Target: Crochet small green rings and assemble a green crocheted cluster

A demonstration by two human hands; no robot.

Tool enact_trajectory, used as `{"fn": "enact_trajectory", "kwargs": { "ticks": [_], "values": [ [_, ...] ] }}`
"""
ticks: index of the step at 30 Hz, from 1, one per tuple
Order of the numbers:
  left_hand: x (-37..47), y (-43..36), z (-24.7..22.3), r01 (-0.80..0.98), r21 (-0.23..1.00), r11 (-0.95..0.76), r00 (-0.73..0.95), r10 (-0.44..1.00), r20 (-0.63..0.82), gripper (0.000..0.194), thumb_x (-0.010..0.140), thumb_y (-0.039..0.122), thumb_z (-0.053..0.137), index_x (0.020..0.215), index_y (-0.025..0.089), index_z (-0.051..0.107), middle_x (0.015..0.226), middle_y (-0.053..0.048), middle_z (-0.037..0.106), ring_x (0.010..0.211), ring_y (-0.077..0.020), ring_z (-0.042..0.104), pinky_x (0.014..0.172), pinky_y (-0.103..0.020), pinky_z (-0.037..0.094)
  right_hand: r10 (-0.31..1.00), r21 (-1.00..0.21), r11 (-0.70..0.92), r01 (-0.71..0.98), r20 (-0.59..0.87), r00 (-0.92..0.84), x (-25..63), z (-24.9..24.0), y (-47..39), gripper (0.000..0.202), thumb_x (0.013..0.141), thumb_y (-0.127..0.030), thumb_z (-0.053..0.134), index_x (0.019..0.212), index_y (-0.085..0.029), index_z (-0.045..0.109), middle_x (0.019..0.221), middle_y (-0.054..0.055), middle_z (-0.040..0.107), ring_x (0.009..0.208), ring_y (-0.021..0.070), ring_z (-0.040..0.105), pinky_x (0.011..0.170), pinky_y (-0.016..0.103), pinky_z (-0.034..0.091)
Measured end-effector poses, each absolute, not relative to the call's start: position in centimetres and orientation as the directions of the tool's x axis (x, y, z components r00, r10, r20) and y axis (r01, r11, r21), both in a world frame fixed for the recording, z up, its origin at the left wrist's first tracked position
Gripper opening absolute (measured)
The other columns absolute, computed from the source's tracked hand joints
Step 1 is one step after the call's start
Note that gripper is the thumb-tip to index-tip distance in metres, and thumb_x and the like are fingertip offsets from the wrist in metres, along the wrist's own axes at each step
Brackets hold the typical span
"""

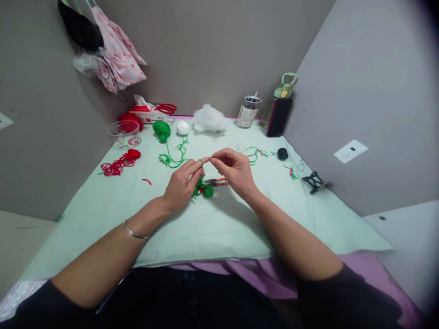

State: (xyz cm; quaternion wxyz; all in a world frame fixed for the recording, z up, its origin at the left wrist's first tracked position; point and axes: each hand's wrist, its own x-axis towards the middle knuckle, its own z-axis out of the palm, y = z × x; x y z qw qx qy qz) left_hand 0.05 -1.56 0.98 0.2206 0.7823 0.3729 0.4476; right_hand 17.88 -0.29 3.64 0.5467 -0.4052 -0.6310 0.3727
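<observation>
My left hand is closed, thumb against fingers, with green yarn looped over its index finger. My right hand pinches at the tip of that finger; whatever thin strand sits between its fingertips is too small to make out. Just below the left fingers is a small green knitted or crocheted piece with a bit of red, partly hidden by the hand. Orange-handled thread snips lie beside it, their far end covered by my right hand.
Behind my hands are a green yarn ball, a white ball, white stuffing, a pen cup and a phone against a bottle. Red yarn and a plastic tub are left; a black spool is right.
</observation>
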Motion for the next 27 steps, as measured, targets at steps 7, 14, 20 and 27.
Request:
{"fn": "enact_trajectory", "kwargs": {
  "ticks": [7, 14, 20, 27],
  "values": [
    [0.0, -1.49, 0.87, 0.4, 0.662, -0.634, 0.281, 0.772, 0.57, 0.042, 0.104, 0.026, 0.04, 0.141, 0.016, 0.058, 0.088, -0.005, 0.061, 0.088, -0.0193, 0.058, 0.089, -0.033, 0.046, 0.929, -0.948, 0.306, -0.091, 0.318, -0.19, 17.99, 3.87, -0.3, 0.02, 0.079, -0.033, 0.074, 0.082, -0.019, 0.06, 0.075, -0.001, 0.068, 0.05, 0.0084, 0.056, 0.048, 0.023, 0.046],
    [0.09, -1.38, 0.52, 0.397, 0.639, -0.659, 0.291, 0.751, 0.593, 0.041, 0.105, 0.028, 0.041, 0.14, 0.018, 0.058, 0.102, -0.008, 0.067, 0.093, -0.0195, 0.061, 0.091, -0.036, 0.049, 0.896, -0.94, 0.34, 0.037, 0.312, -0.315, 17.57, 3.5, -0.8, 0.021, 0.088, -0.037, 0.065, 0.091, -0.016, 0.07, 0.064, -0.004, 0.055, 0.05, 0.0069, 0.041, 0.045, 0.021, 0.035],
    [0.07, -1.34, 0.41, 0.404, 0.627, -0.666, 0.298, 0.744, 0.599, 0.042, 0.105, 0.029, 0.041, 0.142, 0.018, 0.057, 0.098, -0.007, 0.066, 0.088, -0.0189, 0.061, 0.088, -0.035, 0.05, 0.897, -0.92, 0.367, 0.14, 0.31, -0.314, 17.54, 3.32, -0.8, 0.021, 0.091, -0.037, 0.061, 0.089, -0.017, 0.069, 0.061, -0.005, 0.049, 0.054, 0.0089, 0.042, 0.052, 0.023, 0.037],
    [0.19, -1.36, 0.38, 0.408, 0.626, -0.665, 0.311, 0.746, 0.589, 0.043, 0.105, 0.031, 0.041, 0.143, 0.017, 0.057, 0.098, -0.008, 0.067, 0.093, -0.0203, 0.062, 0.09, -0.035, 0.05, 0.892, -0.911, 0.386, 0.144, 0.329, -0.309, 17.49, 3.01, -0.67, 0.02, 0.091, -0.035, 0.061, 0.082, -0.018, 0.066, 0.063, -0.004, 0.053, 0.056, 0.0093, 0.044, 0.055, 0.024, 0.036]
  ]
}}
